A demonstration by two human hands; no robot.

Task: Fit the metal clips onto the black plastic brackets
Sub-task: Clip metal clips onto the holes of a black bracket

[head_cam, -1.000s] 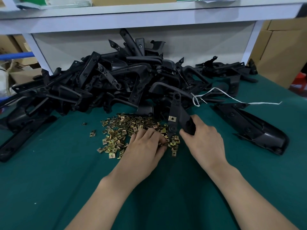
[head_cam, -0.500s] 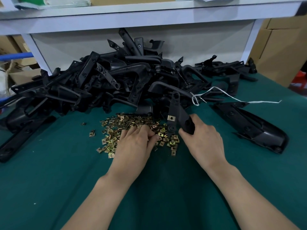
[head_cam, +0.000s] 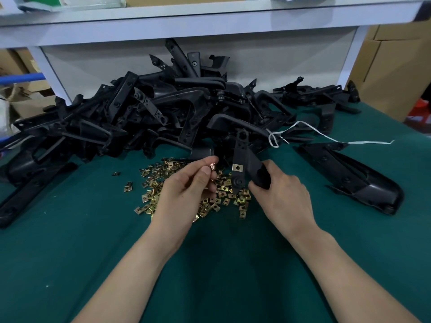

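A metal clip [head_cam: 212, 167] is being pinched by the left hand [head_cam: 184, 194]; a black bracket [head_cam: 247, 164] is being gripped by the right hand [head_cam: 283, 197].

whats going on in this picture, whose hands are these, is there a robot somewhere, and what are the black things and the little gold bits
There is no robot here: a person works with bare hands. The camera sits on their head and looks forward and down, so both arms enter from the bottom edge. The left hand pinches one small metal clip between thumb and fingers. The right hand grips a black bracket, which already carries a fitted clip. On the green table lies a scatter of loose clips and, behind them, a big heap of brackets. A longer black part lies apart at the right, near a white string. A white shelf runs above the heap.
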